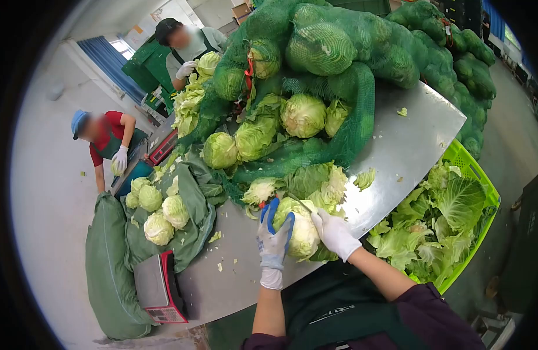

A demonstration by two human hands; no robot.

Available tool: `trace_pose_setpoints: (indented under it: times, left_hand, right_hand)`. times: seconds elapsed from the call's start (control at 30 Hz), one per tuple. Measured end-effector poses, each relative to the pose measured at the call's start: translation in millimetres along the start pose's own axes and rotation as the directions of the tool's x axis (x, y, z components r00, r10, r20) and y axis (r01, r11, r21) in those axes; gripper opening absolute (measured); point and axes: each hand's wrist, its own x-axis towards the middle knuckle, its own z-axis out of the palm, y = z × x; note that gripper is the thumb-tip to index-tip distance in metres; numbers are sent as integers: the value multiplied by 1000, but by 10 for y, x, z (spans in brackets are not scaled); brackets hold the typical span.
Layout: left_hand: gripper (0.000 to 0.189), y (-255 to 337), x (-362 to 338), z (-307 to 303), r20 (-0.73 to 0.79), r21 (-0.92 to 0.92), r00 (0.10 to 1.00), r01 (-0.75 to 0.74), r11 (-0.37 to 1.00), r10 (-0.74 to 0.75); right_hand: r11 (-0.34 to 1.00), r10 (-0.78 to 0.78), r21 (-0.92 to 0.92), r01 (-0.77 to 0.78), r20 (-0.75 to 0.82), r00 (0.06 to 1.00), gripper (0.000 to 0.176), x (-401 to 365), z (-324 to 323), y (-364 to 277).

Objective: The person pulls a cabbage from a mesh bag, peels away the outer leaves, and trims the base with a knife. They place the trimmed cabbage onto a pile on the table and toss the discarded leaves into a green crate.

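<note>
My left hand, in a white glove with blue fingertips, grips the side of a pale green cabbage at the table's front edge. My right hand, in a white glove, is closed at the cabbage's other side. A thin dark blade, seemingly a knife, sticks out from its fingers across the top of the cabbage; the handle is hidden in the hand. Loose outer leaves lie just beyond. Behind them, whole cabbages spill from an open green mesh sack.
A lime-green crate of leaves stands at right. Trimmed cabbages lie on green cloth at left, by a red scale. Full mesh sacks are piled across the metal table. Two people handle cabbages beyond.
</note>
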Motion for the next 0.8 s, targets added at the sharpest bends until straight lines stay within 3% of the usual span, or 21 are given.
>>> trace_pose_setpoints:
  times: [0.07, 0.17, 0.23, 0.27, 0.37, 0.4, 0.43, 0.47, 0.5, 0.53, 0.57, 0.6, 0.63, 0.67, 0.7, 0.73, 0.77, 0.8]
  left_hand:
    - [51, -92, 21, 27, -72, 252, 980, -161, 954, 184]
    - [56, -132, 36, 36, -131, 245, 968, -179, 953, 215]
    - [55, -72, 25, 67, -131, 291, 961, -198, 936, 243]
    - [55, -72, 23, 64, -149, 310, 956, -196, 930, 251]
    - [54, -85, -60, 89, -169, 240, 955, -201, 950, 245]
    - [52, -114, -144, 83, -129, 342, 933, -277, 898, 337]
    - [51, -116, -212, 42, -73, 444, 901, -355, 823, 428]
    - [51, -113, -306, -9, -60, 563, 883, -356, 746, 466]
    - [51, -92, -285, -35, -63, 567, 876, -362, 740, 477]
    - [51, -104, -342, -92, -200, 187, 929, -277, 943, 312]
    - [51, -122, -398, -167, -254, -236, 961, -166, 957, 104]
    - [52, -154, -416, -324, -246, -234, 963, -169, 957, 110]
    - [52, -372, -382, -448, -258, -228, 959, -180, 957, 119]
    - [51, -696, -284, -595, -222, -552, 975, -144, 821, 22]
    - [50, -850, -198, -691, -146, -807, 988, -89, 583, -52]
    - [53, -809, -219, -555, -304, -690, 953, -211, 693, -13]
    - [53, -780, -265, -484, -306, -686, 952, -212, 696, -12]
    - [55, -762, -350, -424, -304, -314, 936, -276, 909, 179]
  right_hand:
    - [1000, 3, -19, -2, 15, 1000, 52, 111, -21, 8]
    - [1000, 2, -9, -1, 45, 999, 53, 249, -25, 41]
    - [996, 53, 57, -63, 155, 986, 55, 337, -68, 8]
    - [998, -32, 61, 30, 35, 999, 46, 412, 48, 113]
    - [987, -148, -61, 149, 19, 989, 49, 692, 163, 326]
    - [977, -16, -213, 12, -18, 1000, 53, 948, 245, 585]
    - [989, 127, -73, -126, 13, 992, 58, 928, 58, 571]
    - [985, 86, -151, -81, 24, 996, 59, 1013, 111, 624]
    - [971, 48, -236, -35, 49, 998, 61, 1022, 109, 560]
    - [972, 46, -234, -30, 63, 997, 61, 959, 113, 561]
    - [992, 45, -120, -40, 45, 998, 59, 888, 102, 581]
    - [999, 40, -4, -40, 18, 999, 59, 825, 18, 466]
    - [1000, 24, 0, -24, 23, 999, 59, 741, 42, 362]
    - [987, -30, 154, 46, -102, 994, 58, 604, 136, 274]
    - [946, -59, 298, 129, -233, 971, 59, 477, 202, 170]
    - [939, -140, 294, 178, -146, 979, 59, 347, 197, 21]
    - [931, -212, 293, 218, -54, 976, 59, 235, 213, -114]
    - [975, -200, 82, 206, -68, 977, 58, 192, 282, -181]
